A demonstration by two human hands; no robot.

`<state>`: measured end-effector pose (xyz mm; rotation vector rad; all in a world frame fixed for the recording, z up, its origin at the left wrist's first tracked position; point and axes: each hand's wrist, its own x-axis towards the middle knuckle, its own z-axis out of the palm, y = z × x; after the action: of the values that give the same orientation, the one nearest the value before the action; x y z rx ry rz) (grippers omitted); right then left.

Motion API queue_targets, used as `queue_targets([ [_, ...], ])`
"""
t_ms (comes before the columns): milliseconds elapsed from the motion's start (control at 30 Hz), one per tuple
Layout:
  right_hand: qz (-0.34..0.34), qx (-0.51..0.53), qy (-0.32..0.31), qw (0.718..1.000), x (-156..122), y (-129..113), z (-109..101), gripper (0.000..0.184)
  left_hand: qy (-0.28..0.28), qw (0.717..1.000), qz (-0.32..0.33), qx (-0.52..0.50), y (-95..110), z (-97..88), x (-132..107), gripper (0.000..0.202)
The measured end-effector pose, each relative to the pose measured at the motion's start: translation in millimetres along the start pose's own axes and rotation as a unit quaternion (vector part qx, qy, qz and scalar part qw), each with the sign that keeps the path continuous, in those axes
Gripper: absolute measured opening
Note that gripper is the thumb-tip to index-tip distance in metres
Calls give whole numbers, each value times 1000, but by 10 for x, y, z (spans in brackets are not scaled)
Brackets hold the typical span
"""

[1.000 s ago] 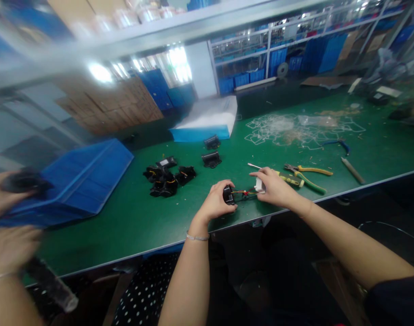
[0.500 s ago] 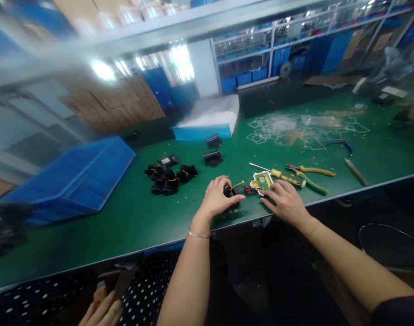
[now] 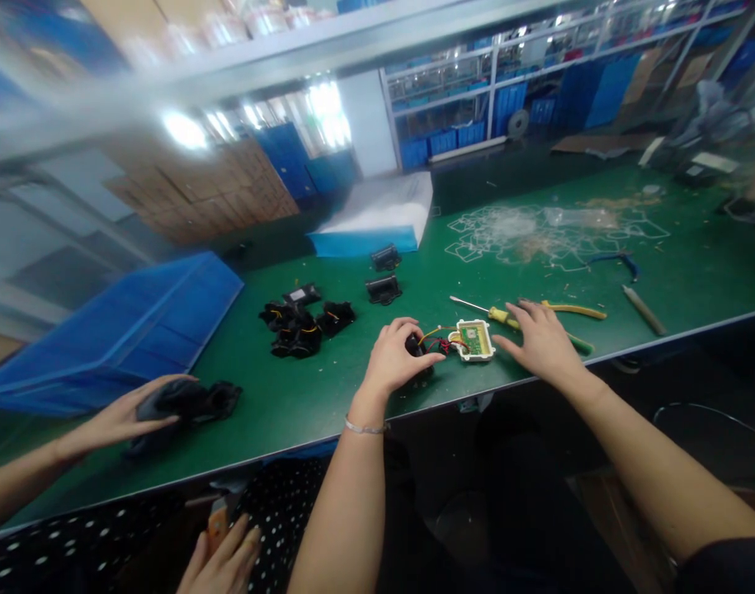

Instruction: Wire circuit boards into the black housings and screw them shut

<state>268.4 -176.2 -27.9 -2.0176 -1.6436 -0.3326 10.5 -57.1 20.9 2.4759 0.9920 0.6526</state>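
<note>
Near the bench's front edge, my left hand [image 3: 393, 360] is wrapped round a black plastic part [image 3: 417, 346], mostly hidden under the fingers. Red and yellow wires [image 3: 437, 340] run from it to a small white housing with a green circuit board [image 3: 474, 340], which lies on the bench. My right hand [image 3: 541, 342] is to the right of the housing, fingers spread above the tools. Beneath its fingers lies a yellow-handled screwdriver [image 3: 498, 314], blade pointing left. Pliers with a yellow and a green handle [image 3: 575, 309] are partly covered by the same hand.
Left of me, a co-worker's hand [image 3: 160, 408] holds black parts beside a blue bin [image 3: 123, 322]; another hand [image 3: 225, 557] holds an orange-handled tool. Several black parts [image 3: 296, 326] lie mid-bench. Further off are a white-and-blue stack [image 3: 377, 214], thin white frames [image 3: 513, 231] and a rod [image 3: 643, 309].
My right hand has left the circuit-board housing and moved right, over the screwdriver and pliers. My left hand stays on the black part. A co-worker's hand with black parts has appeared at left.
</note>
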Motion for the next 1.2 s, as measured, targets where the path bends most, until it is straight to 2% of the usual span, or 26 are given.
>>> queue_targets([
  [67, 13, -48, -18, 999, 35, 78, 77, 67, 1, 1000, -1, -3, -7, 5, 2, 44],
  [200, 21, -86, -36, 995, 46, 105, 164, 47, 1, 1000, 0, -6, -19, 17, 5, 46],
  [300, 24, -95, -43, 994, 49, 109, 142, 44, -2, 1000, 5, -12, -19, 10, 9, 47],
  [433, 29, -68, -34, 997, 51, 197, 41, 50, -7, 1000, 1, -15, -17, -6, 18, 45],
  [567, 82, -71, -4, 994, 13, 439, -51, 55, -8, 1000, 3, -23, -29, -1, 31, 45],
  [700, 148, -125, -86, 977, -59, 711, -46, 63, -13, 999, 2, -42, -26, 15, 35, 42],
  [767, 139, -144, -100, 975, -97, 775, -21, 63, -15, 999, 1, -52, -16, 22, 31, 40],
  [933, 114, -173, -53, 977, -150, 757, 2, 57, -8, 998, 2, -66, -13, 40, 12, 43],
  [1033, 138, -135, -36, 981, -140, 761, -59, 58, -1, 997, 7, -73, -24, 52, 6, 47],
  [1100, 169, -68, -15, 983, -125, 759, -154, 60, 3, 997, 9, -77, -28, 55, 8, 50],
  [1167, 220, 65, 3, 973, -120, 694, -284, 60, 1, 997, 11, -78, -27, 48, 12, 55],
  [1200, 251, 161, 3, 954, -126, 623, -353, 60, -2, 997, 13, -78, -25, 41, 13, 57],
])
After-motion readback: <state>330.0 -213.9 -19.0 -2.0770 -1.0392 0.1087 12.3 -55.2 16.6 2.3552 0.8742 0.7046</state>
